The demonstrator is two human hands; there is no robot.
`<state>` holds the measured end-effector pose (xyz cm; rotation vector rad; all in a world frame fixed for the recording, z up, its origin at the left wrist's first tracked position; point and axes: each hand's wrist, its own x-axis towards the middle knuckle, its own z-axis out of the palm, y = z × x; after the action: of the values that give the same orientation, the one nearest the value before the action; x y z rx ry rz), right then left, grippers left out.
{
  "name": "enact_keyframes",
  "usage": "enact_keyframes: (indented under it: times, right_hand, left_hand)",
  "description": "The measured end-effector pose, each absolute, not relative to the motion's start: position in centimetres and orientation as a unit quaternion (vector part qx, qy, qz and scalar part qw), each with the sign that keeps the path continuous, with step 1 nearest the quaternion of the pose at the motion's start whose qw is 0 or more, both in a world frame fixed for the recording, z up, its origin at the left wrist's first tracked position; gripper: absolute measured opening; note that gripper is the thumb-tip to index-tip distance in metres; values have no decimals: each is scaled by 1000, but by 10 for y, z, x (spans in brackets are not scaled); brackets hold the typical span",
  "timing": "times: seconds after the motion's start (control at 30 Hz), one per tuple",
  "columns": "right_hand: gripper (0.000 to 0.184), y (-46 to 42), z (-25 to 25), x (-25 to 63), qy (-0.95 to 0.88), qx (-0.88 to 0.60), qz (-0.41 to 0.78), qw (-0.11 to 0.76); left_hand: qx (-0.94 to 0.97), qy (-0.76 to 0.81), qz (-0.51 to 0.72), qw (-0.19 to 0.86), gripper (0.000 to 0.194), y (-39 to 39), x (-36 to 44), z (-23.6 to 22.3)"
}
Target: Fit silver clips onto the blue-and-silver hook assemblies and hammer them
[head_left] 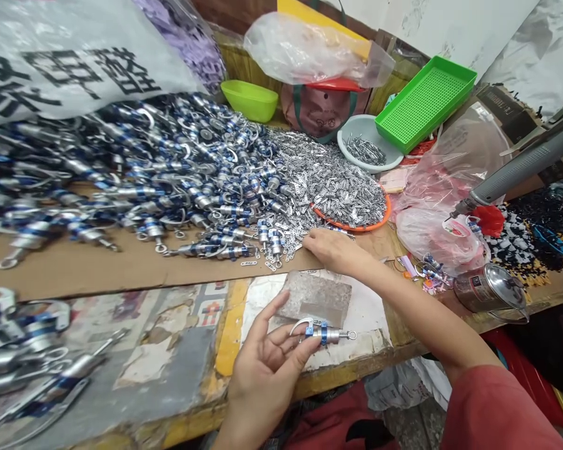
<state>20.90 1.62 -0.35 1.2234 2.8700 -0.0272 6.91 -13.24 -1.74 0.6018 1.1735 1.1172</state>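
Observation:
My left hand [274, 369] is closed on a small silver-and-blue metal fitting [329, 333], between the thumb and fingers. The fitting has a cylindrical body, blue bands, a curved silver arm and a ring at its right end. It is held over a flat grey block [321, 297] on the bench. My right hand [333, 249] reaches to the near edge of a heap of small silver plates with holes [304, 169]. Its fingertips are pinched together; what they hold, if anything, is hidden.
Many similar fittings [178, 162] are heaped on cardboard to the left. An orange-rimmed basket [388, 219] bears plates; a pale bowl [344, 122] holds metal pins. At right are a green tray [425, 103], a grey electric screwdriver [520, 169] and a metal cup [485, 290].

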Motion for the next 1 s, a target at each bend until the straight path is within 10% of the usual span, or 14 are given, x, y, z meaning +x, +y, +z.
enact_keyframes:
  times: [0.43,1.0]
  right_hand:
    - [16,-60,28,237,838,394,-240,-293]
    - [7,-89,23,214,744,447,-395,-300]
  left_hand:
    - [262,504,497,656,82,-128,67,-12]
    - [259,491,495,668,82,-126,65,-9]
